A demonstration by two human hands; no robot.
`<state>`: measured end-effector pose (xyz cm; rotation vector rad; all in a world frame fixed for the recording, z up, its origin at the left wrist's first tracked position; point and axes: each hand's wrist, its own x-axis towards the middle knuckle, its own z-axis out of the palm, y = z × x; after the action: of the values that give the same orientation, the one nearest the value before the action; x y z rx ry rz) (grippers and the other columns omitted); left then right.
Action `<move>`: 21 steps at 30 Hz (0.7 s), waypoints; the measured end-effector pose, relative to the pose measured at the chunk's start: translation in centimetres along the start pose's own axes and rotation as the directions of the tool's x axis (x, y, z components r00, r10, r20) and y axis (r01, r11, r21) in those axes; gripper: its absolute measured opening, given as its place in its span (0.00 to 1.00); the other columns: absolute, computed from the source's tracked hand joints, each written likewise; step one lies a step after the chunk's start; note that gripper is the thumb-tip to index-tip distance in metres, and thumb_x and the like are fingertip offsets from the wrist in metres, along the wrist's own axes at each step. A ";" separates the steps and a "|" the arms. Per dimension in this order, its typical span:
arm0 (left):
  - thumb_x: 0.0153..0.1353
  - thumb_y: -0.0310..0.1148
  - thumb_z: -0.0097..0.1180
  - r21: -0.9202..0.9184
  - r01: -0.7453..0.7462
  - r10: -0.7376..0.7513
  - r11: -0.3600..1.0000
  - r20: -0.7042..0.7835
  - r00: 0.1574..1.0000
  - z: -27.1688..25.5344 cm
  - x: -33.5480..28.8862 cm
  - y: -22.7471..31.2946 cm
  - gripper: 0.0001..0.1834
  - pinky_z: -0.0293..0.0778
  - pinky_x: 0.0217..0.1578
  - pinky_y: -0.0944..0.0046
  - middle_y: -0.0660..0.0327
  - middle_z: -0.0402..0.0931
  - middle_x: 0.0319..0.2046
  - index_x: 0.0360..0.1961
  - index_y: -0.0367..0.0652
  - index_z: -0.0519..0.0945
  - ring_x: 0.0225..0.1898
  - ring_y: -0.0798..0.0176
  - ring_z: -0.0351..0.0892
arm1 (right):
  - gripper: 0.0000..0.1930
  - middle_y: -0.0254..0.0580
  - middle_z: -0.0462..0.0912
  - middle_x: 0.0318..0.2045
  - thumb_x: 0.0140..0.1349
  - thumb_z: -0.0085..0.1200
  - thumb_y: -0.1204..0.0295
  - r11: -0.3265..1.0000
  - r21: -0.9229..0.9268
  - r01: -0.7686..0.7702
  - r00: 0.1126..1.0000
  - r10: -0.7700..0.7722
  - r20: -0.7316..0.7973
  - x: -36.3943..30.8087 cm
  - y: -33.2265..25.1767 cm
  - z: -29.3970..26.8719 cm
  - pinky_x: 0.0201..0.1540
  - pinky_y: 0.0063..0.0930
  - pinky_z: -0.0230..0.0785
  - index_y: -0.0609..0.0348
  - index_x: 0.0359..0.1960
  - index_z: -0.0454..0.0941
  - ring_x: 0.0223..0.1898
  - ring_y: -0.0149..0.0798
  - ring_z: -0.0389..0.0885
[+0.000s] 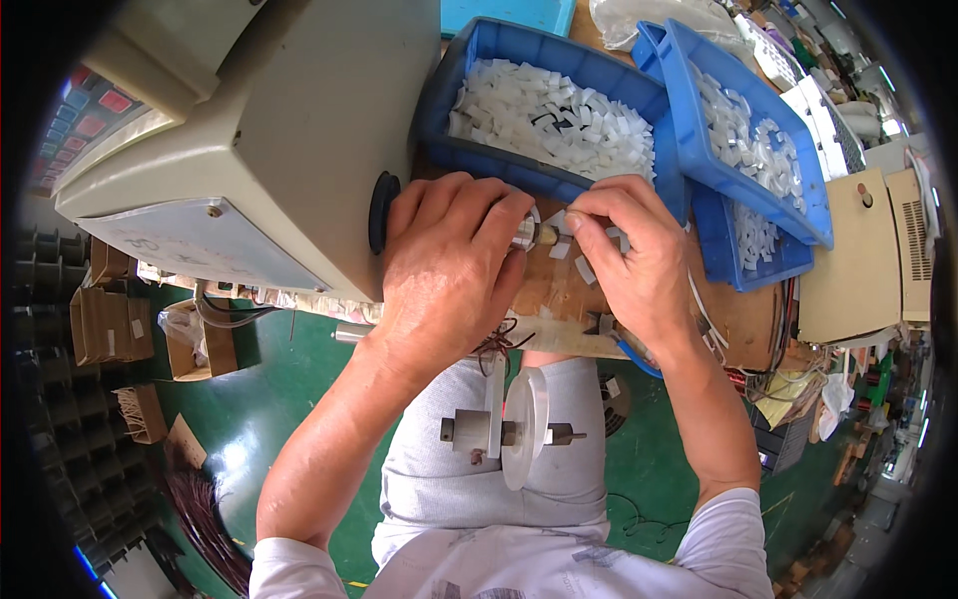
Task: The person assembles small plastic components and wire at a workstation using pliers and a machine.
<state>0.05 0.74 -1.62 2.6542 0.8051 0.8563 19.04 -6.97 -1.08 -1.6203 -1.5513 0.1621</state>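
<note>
My left hand (444, 265) curls over a metal spindle (545, 235) at the side of a beige machine (319, 130). Its fingers hide most of the spindle; only the brass-coloured and silver end shows. Just right of that end, my right hand (639, 265) is closed in a pinch, thumb against forefinger. Whatever sits between those fingertips is too small to make out. A few loose white pieces (585, 269) lie on the wooden bench (547, 290) below the hands.
Behind the hands stands a blue bin (549, 170) of small white pieces. Tilted blue bins (738, 165) with similar pieces are stacked to its right. A translucent disc (524, 429) on a shaft sits above my lap. A beige box (853, 260) stands far right.
</note>
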 end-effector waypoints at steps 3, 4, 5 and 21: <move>0.53 0.29 0.65 0.009 0.001 -0.001 1.000 -0.004 1.000 0.1 0.0 -0.1 0.25 0.64 0.60 0.47 0.58 0.79 0.52 0.54 0.46 0.80 0.57 0.48 0.74 | 0.05 0.40 0.83 0.35 0.59 0.66 0.79 1.000 -0.002 -0.014 1.000 0.014 0.010 0.1 -0.1 0.1 0.34 0.32 0.75 0.59 0.36 0.84 0.32 0.41 0.84; 0.53 0.29 0.65 0.008 0.001 -0.001 1.000 -0.003 1.000 0.1 0.0 -0.1 0.25 0.64 0.60 0.47 0.58 0.79 0.52 0.54 0.46 0.80 0.57 0.48 0.74 | 0.05 0.40 0.83 0.35 0.59 0.66 0.79 1.000 -0.002 -0.015 1.000 0.015 0.010 0.1 -0.1 0.1 0.34 0.32 0.75 0.59 0.36 0.84 0.32 0.41 0.84; 0.53 0.29 0.65 0.007 0.000 0.000 1.000 -0.005 1.000 0.0 0.0 0.0 0.25 0.64 0.60 0.47 0.58 0.79 0.52 0.54 0.45 0.80 0.57 0.48 0.74 | 0.04 0.40 0.83 0.35 0.59 0.66 0.78 0.999 0.017 -0.033 0.999 0.033 0.010 0.1 -0.1 0.1 0.34 0.32 0.75 0.60 0.35 0.84 0.32 0.40 0.84; 0.52 0.29 0.66 0.024 -0.001 0.002 1.000 -0.009 1.000 0.2 0.0 0.1 0.26 0.63 0.61 0.47 0.57 0.78 0.52 0.55 0.45 0.79 0.57 0.48 0.74 | 0.04 0.37 0.82 0.32 0.63 0.62 0.80 0.981 0.163 -0.106 0.994 0.107 0.000 -0.1 0.3 -1.0 0.34 0.24 0.70 0.62 0.39 0.82 0.30 0.33 0.79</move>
<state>0.24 0.67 -1.76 2.6738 0.8209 0.8651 19.87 -7.45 -0.73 -1.5724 -1.4068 0.3309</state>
